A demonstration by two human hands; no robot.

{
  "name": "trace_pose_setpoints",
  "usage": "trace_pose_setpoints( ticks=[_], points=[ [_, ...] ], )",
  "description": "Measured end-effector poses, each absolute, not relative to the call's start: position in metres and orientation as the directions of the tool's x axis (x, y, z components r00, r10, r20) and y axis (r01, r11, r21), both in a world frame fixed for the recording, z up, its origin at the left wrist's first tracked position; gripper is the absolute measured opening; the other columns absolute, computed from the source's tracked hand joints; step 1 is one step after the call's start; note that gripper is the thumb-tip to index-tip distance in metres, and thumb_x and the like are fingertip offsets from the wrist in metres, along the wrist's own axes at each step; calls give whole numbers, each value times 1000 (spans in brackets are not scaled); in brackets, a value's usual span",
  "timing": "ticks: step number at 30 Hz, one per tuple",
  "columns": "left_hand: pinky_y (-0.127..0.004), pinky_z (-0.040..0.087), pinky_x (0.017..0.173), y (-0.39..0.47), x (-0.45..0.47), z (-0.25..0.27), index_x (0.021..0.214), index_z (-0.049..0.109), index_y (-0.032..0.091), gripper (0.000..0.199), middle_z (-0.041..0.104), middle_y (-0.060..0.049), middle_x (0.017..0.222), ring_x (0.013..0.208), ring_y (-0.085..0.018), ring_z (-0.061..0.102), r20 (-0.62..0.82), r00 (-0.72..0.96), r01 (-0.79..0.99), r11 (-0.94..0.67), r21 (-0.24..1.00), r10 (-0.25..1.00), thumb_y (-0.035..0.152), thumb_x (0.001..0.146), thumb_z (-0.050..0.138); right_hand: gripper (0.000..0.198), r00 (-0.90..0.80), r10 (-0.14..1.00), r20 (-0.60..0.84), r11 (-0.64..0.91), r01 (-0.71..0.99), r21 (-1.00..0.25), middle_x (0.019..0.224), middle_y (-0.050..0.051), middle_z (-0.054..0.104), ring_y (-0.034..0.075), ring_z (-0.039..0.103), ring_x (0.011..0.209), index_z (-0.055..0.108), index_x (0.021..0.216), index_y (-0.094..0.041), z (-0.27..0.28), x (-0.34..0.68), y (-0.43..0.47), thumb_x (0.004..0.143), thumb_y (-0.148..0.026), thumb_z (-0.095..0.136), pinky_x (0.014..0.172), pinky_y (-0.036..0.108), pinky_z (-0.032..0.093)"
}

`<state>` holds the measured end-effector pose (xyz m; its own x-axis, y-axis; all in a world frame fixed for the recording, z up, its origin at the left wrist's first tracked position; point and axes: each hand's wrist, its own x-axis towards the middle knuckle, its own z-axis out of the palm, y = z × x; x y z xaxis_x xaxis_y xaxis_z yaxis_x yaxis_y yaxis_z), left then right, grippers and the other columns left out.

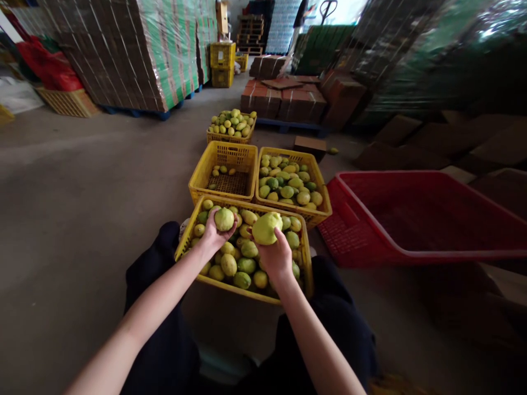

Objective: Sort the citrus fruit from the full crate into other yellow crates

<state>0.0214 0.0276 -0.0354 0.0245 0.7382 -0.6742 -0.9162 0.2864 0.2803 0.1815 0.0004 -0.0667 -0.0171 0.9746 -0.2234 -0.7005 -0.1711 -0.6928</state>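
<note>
My left hand [219,235] is closed around a roundish yellow-green lemon [224,219], its fingers cupped underneath. In my right hand [276,255] is a larger, longer lemon [267,228] with a blunt tip, gripped between thumb and fingers. Both hands are over a yellow plastic crate [242,293] between my knees. It is filled with many lemons [229,264], some yellow and some green. My hands and forearms cover part of them.
Behind stand a yellow crate [198,174] with several small lemons at its bottom and another full one [323,214]. A smaller full crate [212,136] is farther back. A red crate [349,225] stands to the right. Wrapped pallet stacks [119,55] and flat cartons [284,101] lie beyond.
</note>
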Motion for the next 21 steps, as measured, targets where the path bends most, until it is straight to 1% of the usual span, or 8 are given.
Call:
trace_pose_setpoints(
  ticks=[4,6,8,11,14,17,19,21],
  points=[
    [-22,57,49,23,26,-34,103,68,16,26,70,-7,76,66,-19,71,-685,84,-879,378,291,723,37,105,53,13,-5,926,-378,-249,-760,-600,86,-2,77,19,72,69,67,98,-26,-59,183,2,86,-29,68,56,28,59],
    [-21,56,47,22,27,-32,101,68,14,29,69,-7,73,62,-18,70,-688,104,-848,425,316,718,41,104,56,11,11,904,-427,-254,-790,-558,83,-3,77,19,73,70,68,99,-26,-55,184,2,88,-27,66,59,29,61],
    [-21,57,48,23,27,-33,101,68,13,33,70,-8,74,59,-17,69,-675,108,-826,444,348,730,43,104,55,13,-21,899,-438,-275,-806,-524,83,-2,77,21,77,80,70,101,-26,-54,183,3,90,-28,65,71,33,66],
    [-25,62,57,23,25,-35,110,69,13,32,74,-11,84,69,-20,74,-650,107,-827,430,362,753,42,103,58,18,-144,882,-448,-380,-779,-498,83,0,78,26,79,93,71,106,-26,-58,180,7,90,-32,68,80,39,68],
    [-30,66,66,22,25,-38,119,69,15,30,77,-11,93,80,-24,77,-616,109,-835,409,369,780,37,99,63,22,-160,870,-467,-411,-757,-508,83,1,79,28,79,96,72,109,-28,-63,178,9,89,-35,71,81,42,68],
    [-28,65,66,21,25,-36,120,70,18,26,78,-8,91,80,-22,76,-582,82,-834,376,404,809,33,100,63,21,-133,834,-535,-443,-741,-505,78,1,77,29,79,90,71,107,-26,-64,178,9,90,-39,71,78,44,68],
    [-25,63,60,20,25,-32,118,70,17,26,76,-8,86,77,-22,76,-584,77,-835,372,405,808,33,102,58,21,-141,801,-581,-481,-729,-487,75,1,76,27,78,81,70,104,-23,-61,178,7,93,-41,68,73,44,68],
    [-22,58,50,20,24,-28,115,70,15,29,74,-8,80,73,-22,76,-616,82,-833,393,389,784,37,103,56,21,-160,789,-594,-503,-723,-473,74,1,75,23,75,70,69,101,-21,-56,179,5,94,-41,66,66,39,66]
  ],
)
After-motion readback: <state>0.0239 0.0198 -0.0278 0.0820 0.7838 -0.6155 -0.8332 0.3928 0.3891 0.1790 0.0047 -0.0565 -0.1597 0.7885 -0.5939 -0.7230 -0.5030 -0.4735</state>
